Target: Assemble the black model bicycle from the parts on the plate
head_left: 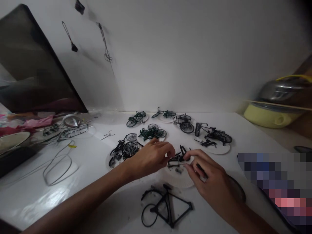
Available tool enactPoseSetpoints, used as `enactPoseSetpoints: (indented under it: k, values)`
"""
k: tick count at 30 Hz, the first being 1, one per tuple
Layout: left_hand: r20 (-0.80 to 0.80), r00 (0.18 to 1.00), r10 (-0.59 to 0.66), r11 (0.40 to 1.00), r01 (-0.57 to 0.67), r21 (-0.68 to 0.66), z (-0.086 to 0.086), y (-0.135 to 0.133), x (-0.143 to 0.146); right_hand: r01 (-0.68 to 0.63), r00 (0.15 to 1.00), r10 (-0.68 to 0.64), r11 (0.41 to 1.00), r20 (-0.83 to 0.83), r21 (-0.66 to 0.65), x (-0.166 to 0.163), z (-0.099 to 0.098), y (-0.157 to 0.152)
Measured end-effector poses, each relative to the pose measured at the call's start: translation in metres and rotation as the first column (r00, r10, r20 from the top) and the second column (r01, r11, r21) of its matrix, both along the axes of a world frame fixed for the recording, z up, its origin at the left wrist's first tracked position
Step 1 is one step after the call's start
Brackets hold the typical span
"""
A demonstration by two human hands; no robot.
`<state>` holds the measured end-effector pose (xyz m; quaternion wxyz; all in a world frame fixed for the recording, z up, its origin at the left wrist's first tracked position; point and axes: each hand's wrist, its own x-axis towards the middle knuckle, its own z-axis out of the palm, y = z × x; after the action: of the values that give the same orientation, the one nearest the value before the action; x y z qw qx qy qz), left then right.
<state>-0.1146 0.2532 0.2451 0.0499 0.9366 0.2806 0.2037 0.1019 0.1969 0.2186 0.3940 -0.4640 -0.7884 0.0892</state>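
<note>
Nearest the lens, a black model bicycle frame lies flat on the white table, a thin ring at its left end; I note it just below both hands and touched by neither. Head view, the only one I have: the left hand reaches over the near plate, fingers bent and curled inward; whether it grips anything, I cannot tell. The right hand comes in from the other side, thumb and forefinger slightly apart at the tips, a slim dark piece caught between its curled fingers. Between the two hands, small black parts sit on that plate. Beyond the left hand, green bicycle pieces lie on another plate; black bicycle pieces rest farther right. Grey wire loops to the left, yellow pot at far right.
</note>
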Motion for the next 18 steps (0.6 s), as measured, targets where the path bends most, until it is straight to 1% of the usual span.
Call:
enactPoseSetpoints:
  k: [1,3,5,10,15,18]
  values:
    - [0.034,0.999,0.005,0.999,-0.004,-0.035,0.001,-0.008,-0.004,-0.021,1.0,0.021,1.0,-0.01,0.004,-0.003,-0.002,-0.001]
    - [0.076,0.997,0.026,0.998,-0.021,-0.061,-0.001,-0.022,-0.009,-0.08,0.996,0.081,0.997,-0.023,0.014,-0.01,-0.006,-0.004]
    - [0.14,0.99,0.034,0.999,-0.034,-0.001,-0.006,-0.03,-0.01,-0.113,0.993,0.113,0.994,-0.044,0.009,-0.017,-0.01,-0.007]
    - [0.245,0.968,0.054,0.997,-0.066,0.04,-0.017,-0.038,-0.003,-0.068,0.98,0.073,0.997,-0.188,0.033,-0.022,-0.013,-0.007]
    - [0.273,0.959,0.077,0.997,-0.079,-0.004,-0.023,-0.041,0.003,-0.037,0.985,0.03,0.998,-0.17,-0.041,-0.019,-0.012,-0.003]
    - [0.279,0.958,0.065,0.998,-0.062,-0.018,-0.025,-0.042,0.003,-0.007,0.982,-0.012,0.995,-0.189,-0.102,-0.021,-0.009,-0.004]
